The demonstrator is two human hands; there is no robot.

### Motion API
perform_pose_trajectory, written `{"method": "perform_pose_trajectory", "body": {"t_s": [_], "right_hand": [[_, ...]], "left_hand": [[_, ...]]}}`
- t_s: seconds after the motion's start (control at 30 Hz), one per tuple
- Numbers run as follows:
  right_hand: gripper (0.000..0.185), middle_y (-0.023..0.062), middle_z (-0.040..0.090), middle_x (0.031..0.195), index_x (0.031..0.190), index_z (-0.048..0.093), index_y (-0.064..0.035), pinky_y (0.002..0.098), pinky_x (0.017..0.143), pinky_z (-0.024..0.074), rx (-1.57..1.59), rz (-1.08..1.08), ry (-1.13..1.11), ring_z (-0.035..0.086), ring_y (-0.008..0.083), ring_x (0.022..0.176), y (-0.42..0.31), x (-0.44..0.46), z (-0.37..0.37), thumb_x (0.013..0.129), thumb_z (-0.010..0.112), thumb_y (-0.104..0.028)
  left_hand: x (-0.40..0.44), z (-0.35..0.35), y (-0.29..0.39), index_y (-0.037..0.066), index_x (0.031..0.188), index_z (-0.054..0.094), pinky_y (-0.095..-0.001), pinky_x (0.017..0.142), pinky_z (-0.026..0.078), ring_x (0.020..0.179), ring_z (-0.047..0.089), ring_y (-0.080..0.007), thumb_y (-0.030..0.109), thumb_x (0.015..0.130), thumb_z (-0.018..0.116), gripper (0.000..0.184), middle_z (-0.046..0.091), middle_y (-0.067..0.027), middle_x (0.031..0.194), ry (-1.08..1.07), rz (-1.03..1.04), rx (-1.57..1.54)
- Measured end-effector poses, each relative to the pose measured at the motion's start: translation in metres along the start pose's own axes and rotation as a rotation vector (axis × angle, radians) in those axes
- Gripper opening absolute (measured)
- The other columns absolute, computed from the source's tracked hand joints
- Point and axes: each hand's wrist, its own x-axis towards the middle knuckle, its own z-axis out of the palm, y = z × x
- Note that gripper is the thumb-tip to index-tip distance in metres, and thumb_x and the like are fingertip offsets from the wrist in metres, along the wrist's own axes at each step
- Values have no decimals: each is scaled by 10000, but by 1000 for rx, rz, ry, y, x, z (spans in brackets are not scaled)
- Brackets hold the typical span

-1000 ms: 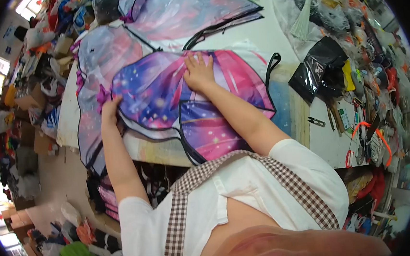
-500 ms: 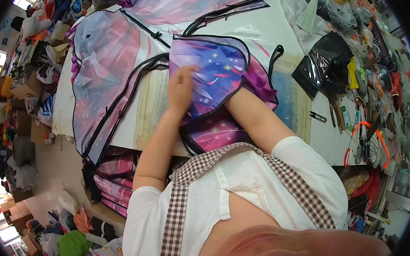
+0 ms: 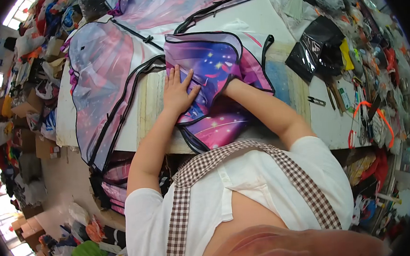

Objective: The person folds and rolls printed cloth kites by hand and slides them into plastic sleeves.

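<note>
A purple-blue printed cloth piece with black edging lies folded on the table. My left hand rests flat on its left side, palm down and fingers spread. My right hand reaches under the cloth's lower right edge; its fingers are hidden, so whether they grip anything cannot be seen. Pink and magenta printed cloth shows below, toward my body. To the left and behind lies a large, sheer pink-and-blue wing-shaped cloth with black edging and cords.
A shiny black plastic bag lies at the right of the table. Small black thread snips and several tools are near it. An orange cord hangs at the right edge. Folded pink cloth is stacked below the table's left.
My left hand has come down flat with fingers spread. My right hand remains under the cloth, whose lower right edge has shifted and bunched. The view has tilted slightly.
</note>
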Motion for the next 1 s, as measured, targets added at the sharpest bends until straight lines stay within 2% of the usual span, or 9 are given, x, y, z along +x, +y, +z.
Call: {"method": "perform_pose_trajectory", "body": {"t_s": [0.07, 0.2, 0.27, 0.57, 0.67, 0.8, 0.83, 0.93, 1.0], "right_hand": [[414, 160, 616, 1193, 1203, 605, -79, 436, 874, 472, 18, -84, 455, 594, 315, 1086, -7, -62, 49, 833, 644, -261], [417, 140, 634, 1137, 1173, 605, -86, 463, 876, 460, 445, 157, 228, 596, 327, 1088, -8, -140, 29, 801, 687, -253], [393, 135, 661, 1072, 1149, 617, -80, 461, 839, 491, 88, 520, 901, 632, 327, 1036, 0, -150, 23, 803, 718, -237], [437, 124, 655, 995, 1136, 607, -69, 444, 747, 517, 402, 685, 763, 639, 333, 938, 42, -158, 22, 776, 753, -269], [418, 141, 669, 1015, 1208, 597, -61, 422, 838, 523, 1023, 400, 631, 645, 343, 933, 8, -154, -20, 833, 720, -198], [506, 153, 663, 1142, 1300, 566, -67, 408, 931, 499, 1078, 267, 522, 627, 321, 1067, 6, -141, -24, 809, 683, -106], [506, 153, 663, 1142, 1300, 566, -67, 408, 931, 499, 1076, 256, 518, 627, 321, 1067, 10, -139, -17, 809, 683, -106], [614, 156, 624, 1258, 1349, 547, -80, 405, 1017, 451, 357, -51, 377, 564, 300, 1206, 29, -145, 25, 754, 692, -116], [588, 143, 612, 1284, 1311, 578, -81, 402, 1037, 434, 244, -130, 351, 540, 299, 1234, 15, -164, 42, 736, 690, -131]], "left_hand": [[-2, -1, 4, 253, 1481, 454, -487, 1196, 166, 1471, 226, -401, 601, 905, 526, 677, 255, -248, 1578, -36, 25, 10], [2, 1, 5, 303, 1461, 479, -486, 1191, 184, 1469, 235, -397, 574, 908, 547, 620, 254, -232, 1585, -29, 30, 15], [1, 3, 3, 292, 1461, 480, -483, 1190, 186, 1465, 245, -395, 573, 907, 551, 626, 262, -231, 1582, -13, 30, 37], [-2, 6, 1, 288, 1471, 467, -469, 1198, 171, 1475, 234, -367, 584, 908, 547, 640, 246, -219, 1592, -11, 16, 39], [-2, 6, 5, 249, 1416, 530, -466, 1172, 230, 1427, 319, -365, 559, 900, 572, 603, 345, -211, 1537, 81, 48, 65], [-10, -5, 11, 172, 1295, 618, -464, 1104, 328, 1310, 453, -355, 468, 884, 631, 507, 496, -183, 1396, 88, -12, -24], [-10, -10, 13, 143, 1248, 646, -464, 1076, 362, 1263, 499, -351, 429, 878, 655, 468, 547, -170, 1339, 72, -47, -78], [-12, -25, 19, 86, 1129, 673, -467, 993, 411, 1138, 558, -341, 336, 858, 678, 369, 596, -137, 1202, -83, -64, -118], [-21, -29, 18, 57, 1070, 686, -469, 951, 436, 1076, 588, -335, 290, 849, 690, 321, 620, -120, 1133, -169, -64, -138]]}}
